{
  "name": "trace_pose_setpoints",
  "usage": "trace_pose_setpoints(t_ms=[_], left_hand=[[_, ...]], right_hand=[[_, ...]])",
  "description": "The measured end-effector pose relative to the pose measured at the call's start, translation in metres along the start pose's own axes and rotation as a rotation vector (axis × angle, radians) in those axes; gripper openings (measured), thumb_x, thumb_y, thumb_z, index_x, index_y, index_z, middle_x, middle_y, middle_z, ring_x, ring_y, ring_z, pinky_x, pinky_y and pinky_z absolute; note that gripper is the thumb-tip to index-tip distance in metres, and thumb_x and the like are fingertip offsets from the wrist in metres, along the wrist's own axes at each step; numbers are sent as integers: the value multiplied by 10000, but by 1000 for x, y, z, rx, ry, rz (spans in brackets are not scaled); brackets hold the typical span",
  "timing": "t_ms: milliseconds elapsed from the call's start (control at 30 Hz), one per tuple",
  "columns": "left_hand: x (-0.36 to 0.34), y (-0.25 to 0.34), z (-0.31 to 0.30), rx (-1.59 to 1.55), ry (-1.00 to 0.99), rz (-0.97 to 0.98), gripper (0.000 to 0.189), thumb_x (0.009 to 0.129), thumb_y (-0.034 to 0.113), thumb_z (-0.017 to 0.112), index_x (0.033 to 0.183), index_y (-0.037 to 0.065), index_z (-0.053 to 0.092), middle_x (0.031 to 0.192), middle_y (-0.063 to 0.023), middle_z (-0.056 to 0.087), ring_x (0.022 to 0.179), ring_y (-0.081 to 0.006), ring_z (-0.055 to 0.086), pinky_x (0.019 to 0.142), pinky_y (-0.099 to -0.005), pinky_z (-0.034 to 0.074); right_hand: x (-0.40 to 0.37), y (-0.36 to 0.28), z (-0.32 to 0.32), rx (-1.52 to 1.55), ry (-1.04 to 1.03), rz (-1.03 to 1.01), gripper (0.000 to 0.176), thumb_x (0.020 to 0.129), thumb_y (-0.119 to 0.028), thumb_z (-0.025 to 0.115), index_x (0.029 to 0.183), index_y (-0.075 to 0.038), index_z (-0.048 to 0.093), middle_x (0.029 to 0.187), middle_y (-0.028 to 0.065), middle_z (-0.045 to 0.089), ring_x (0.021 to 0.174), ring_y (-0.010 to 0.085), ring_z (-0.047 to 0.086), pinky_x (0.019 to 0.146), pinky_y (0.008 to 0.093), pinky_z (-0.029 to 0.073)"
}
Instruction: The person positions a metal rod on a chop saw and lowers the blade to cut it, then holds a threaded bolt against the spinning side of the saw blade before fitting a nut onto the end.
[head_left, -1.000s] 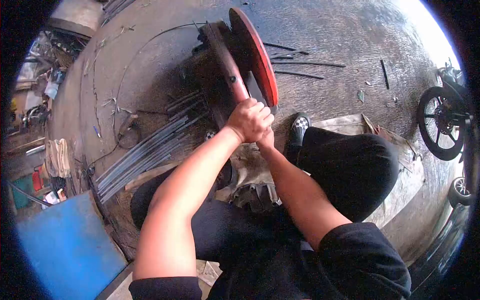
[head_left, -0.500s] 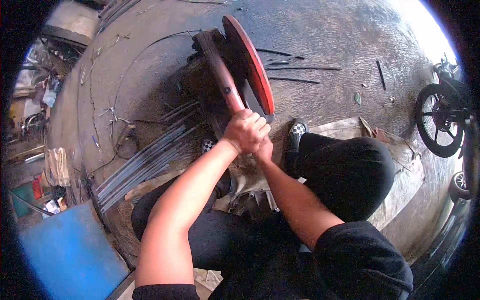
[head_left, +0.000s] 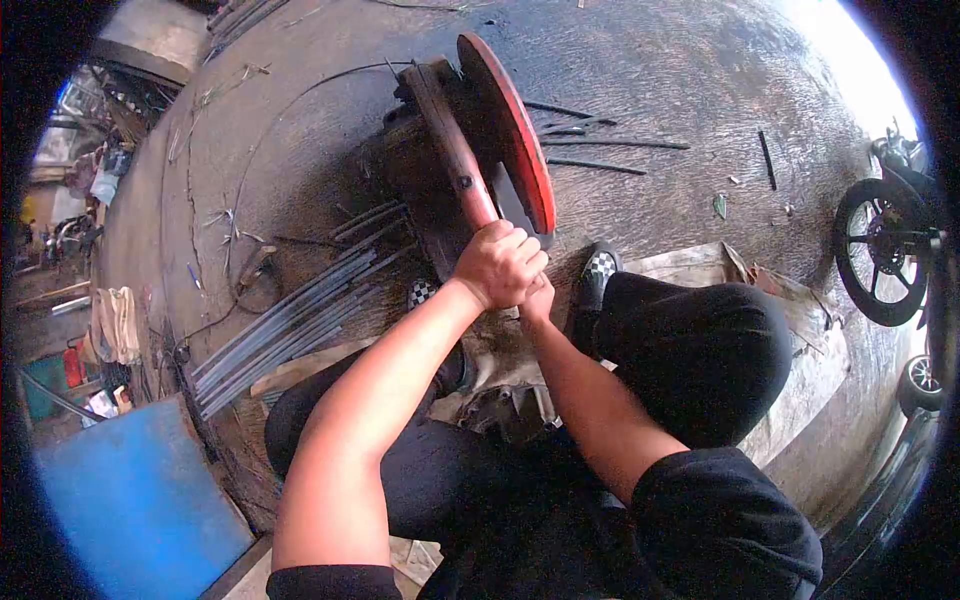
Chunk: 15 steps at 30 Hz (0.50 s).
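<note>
A cut-off saw (head_left: 428,165) with a red blade guard (head_left: 525,135) and a dark body stands on the floor in front of me. Its worn red handle (head_left: 474,200) points back toward me. My left hand (head_left: 500,265) is closed around the end of that handle, fingers wrapped over the top. Pressed up against it, my right hand (head_left: 538,297) is also closed there, mostly hidden behind the left. Below the guard, part of a grey disc or plate (head_left: 515,205) shows beside the handle.
Several grey metal rods (head_left: 300,320) lie left of the saw, and thin dark rods (head_left: 620,143) lie beyond the guard. At lower left is a blue panel (head_left: 145,500). A motorcycle wheel (head_left: 880,250) stands at right. Brown sheeting (head_left: 790,400) lies under my right leg.
The view has shifted a little, so the saw and floor sit slightly lower and to the right. Both hands keep their grip on the handle.
</note>
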<state>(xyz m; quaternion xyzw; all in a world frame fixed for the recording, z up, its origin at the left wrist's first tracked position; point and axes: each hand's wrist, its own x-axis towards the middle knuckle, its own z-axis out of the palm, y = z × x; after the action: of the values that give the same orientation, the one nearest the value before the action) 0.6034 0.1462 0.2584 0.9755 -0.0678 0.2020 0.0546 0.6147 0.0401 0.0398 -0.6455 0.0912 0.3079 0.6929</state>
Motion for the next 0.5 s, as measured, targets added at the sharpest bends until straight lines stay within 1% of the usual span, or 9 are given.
trace_pose_setpoints(t_ms=[33, 167, 200, 233, 300, 333, 367, 433, 500], left_hand=[[0, 0, 0, -4, -1, -4, 150, 630, 277, 582, 622, 147, 507, 638, -2, 479, 608, -174, 506, 640, -338, 375], [1, -1, 0, -4, 5, 3, 151, 634, 279, 581, 623, 146, 511, 637, -5, 478, 610, -177, 505, 641, -337, 378], [1, -1, 0, -5, 6, 1, 153, 636, 281, 581, 623, 145, 514, 637, -7, 478, 613, -179, 505, 643, -337, 380], [0, 0, 1, -7, 5, -3, 154, 638, 283, 581, 624, 144, 517, 636, -8, 477, 615, -181, 505, 645, -336, 381], [-1, 0, 3, -1, 7, 2, 160, 641, 288, 581, 624, 141, 519, 637, -10, 478, 617, -183, 505, 645, -338, 383], [-1, 0, 3, 9, 10, 11, 166, 644, 293, 581, 624, 139, 520, 638, -11, 479, 618, -185, 504, 645, -339, 385], [0, 0, 3, 8, 9, 11, 166, 644, 293, 581, 624, 139, 520, 638, -11, 479, 618, -185, 504, 645, -339, 385], [1, 0, 2, 1, 24, 8, 176, 650, 296, 579, 621, 134, 518, 634, -13, 477, 614, -188, 504, 636, -345, 385], [1, 0, 1, 3, 17, 11, 178, 659, 294, 578, 619, 132, 516, 632, -14, 477, 613, -189, 504, 632, -347, 385]], right_hand=[[0, -4, 2, 200, -15, 184, 320, 901, -242, 557, 1004, 59, 598, 951, 117, 625, 828, 194, 568, 779, 331, 456], [60, 87, -23, 275, -113, 452, 384, 930, -307, 497, 1044, 48, 588, 928, 106, 620, 798, 196, 553, 761, 338, 461], [71, 109, -23, 131, -29, 331, 359, 939, -274, 463, 1097, 37, 549, 1057, 145, 591, 894, 233, 558, 811, 346, 449], [41, 74, -8, 131, -27, 334, 359, 939, -274, 463, 1097, 37, 549, 1057, 145, 591, 894, 233, 558, 811, 346, 449], [-7, -19, 2, -595, 164, -248, 315, 915, -212, 472, 1139, 6, 514, 1193, 197, 512, 1046, 302, 525, 884, 378, 426], [23, 30, -11, -804, -42, -478, 322, 873, -189, 490, 1154, -34, 519, 1242, 218, 461, 1152, 350, 463, 949, 407, 393], [15, 18, -8, -804, -42, -477, 322, 873, -189, 490, 1154, -34, 519, 1242, 218, 461, 1152, 350, 463, 949, 407, 393], [-6, -9, -4, -1087, -13, -721, 345, 848, -210, 507, 1155, -54, 524, 1197, 197, 488, 1153, 346, 462, 975, 423, 381], [-18, -33, -2, -1139, -92, -679, 355, 841, -219, 508, 1155, -54, 523, 1195, 188, 491, 1169, 344, 451, 984, 419, 374]])
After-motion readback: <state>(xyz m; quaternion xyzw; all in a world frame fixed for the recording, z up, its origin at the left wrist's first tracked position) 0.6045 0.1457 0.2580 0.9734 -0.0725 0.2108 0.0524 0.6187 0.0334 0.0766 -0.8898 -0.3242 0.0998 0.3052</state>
